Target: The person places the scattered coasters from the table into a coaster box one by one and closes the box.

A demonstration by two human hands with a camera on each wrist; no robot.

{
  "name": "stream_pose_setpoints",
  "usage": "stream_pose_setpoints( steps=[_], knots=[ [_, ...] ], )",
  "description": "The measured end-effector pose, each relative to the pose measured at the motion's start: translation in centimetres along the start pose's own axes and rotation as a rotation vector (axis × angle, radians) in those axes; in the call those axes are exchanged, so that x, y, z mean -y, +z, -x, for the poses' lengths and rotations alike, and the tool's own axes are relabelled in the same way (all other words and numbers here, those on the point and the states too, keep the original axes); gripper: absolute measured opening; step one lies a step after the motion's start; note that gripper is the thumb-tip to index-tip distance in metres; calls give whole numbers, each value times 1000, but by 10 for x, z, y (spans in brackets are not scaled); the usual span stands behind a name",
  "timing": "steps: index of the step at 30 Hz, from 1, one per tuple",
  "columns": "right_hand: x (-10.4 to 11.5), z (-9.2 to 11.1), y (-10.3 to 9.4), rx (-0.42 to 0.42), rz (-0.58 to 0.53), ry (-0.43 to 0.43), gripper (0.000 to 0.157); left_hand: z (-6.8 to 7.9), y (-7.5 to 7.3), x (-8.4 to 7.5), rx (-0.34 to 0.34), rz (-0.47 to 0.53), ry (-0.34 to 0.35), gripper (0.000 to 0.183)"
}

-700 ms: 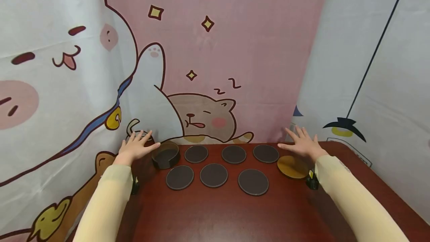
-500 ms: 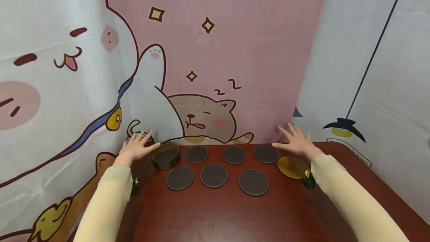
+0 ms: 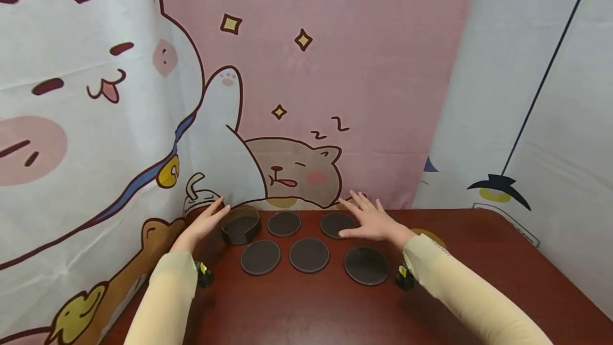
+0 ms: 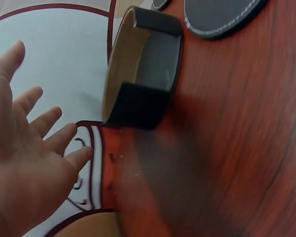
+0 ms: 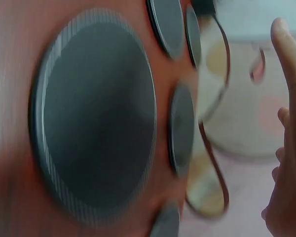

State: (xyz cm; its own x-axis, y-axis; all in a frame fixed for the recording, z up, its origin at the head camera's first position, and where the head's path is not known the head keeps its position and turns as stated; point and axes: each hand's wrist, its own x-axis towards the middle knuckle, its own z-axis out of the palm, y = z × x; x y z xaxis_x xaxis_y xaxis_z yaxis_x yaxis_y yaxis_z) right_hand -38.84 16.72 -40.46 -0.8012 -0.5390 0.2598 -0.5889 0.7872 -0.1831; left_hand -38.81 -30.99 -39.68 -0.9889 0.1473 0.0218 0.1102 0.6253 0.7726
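Note:
My left hand (image 3: pixel 203 225) hovers just left of a round black coaster holder (image 3: pixel 241 226) with a tan lining and a gap in its wall. In the left wrist view its fingers are spread, palm showing, apart from the holder. My right hand (image 3: pixel 373 221), fingers extended and holding nothing, is above the right part of the coaster rows. Black round coasters lie flat in two rows: a back-row coaster (image 3: pixel 284 223), another partly behind the fingers (image 3: pixel 337 225), and front-row coasters (image 3: pixel 261 257), including a stitched-edge one (image 5: pixel 96 118) below my right hand. The right forearm mostly hides a tan disc (image 3: pixel 429 237).
The coasters stand on a reddish-brown wooden table (image 3: pixel 306 313). Behind its far edge hangs a pink and white cartoon cloth (image 3: pixel 373 95). The cloth also runs along the left side, close to my left arm.
My right hand has swept left, from beside the tan disc to over the right-hand coasters. My left hand has turned and come a little closer to the holder. The head view has shifted slightly.

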Motion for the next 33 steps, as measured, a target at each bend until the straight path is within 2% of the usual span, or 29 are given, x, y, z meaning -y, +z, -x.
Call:
stream_pose_setpoints(
  steps=[5,9,14,20,26,29,33],
  knots=[
    [50,-16,23,74,-24,-95,92,-2,13,12,-47,174,-76,80],
    [83,-31,42,119,-76,-167,96,-3,23,23,-96,322,-77,70],
    [116,-47,65,144,-126,-233,97,-6,30,37,-128,455,-84,59],
    [141,-55,90,218,-140,-289,95,-8,39,51,-118,512,-81,55],
    [156,-63,106,247,-134,-275,93,-4,42,63,-118,585,-54,54],
    [161,-68,110,251,-125,-253,91,-3,41,65,-112,585,-54,55],
    [165,-73,115,263,-110,-225,90,-5,40,65,-124,527,-68,57]
  ],
)
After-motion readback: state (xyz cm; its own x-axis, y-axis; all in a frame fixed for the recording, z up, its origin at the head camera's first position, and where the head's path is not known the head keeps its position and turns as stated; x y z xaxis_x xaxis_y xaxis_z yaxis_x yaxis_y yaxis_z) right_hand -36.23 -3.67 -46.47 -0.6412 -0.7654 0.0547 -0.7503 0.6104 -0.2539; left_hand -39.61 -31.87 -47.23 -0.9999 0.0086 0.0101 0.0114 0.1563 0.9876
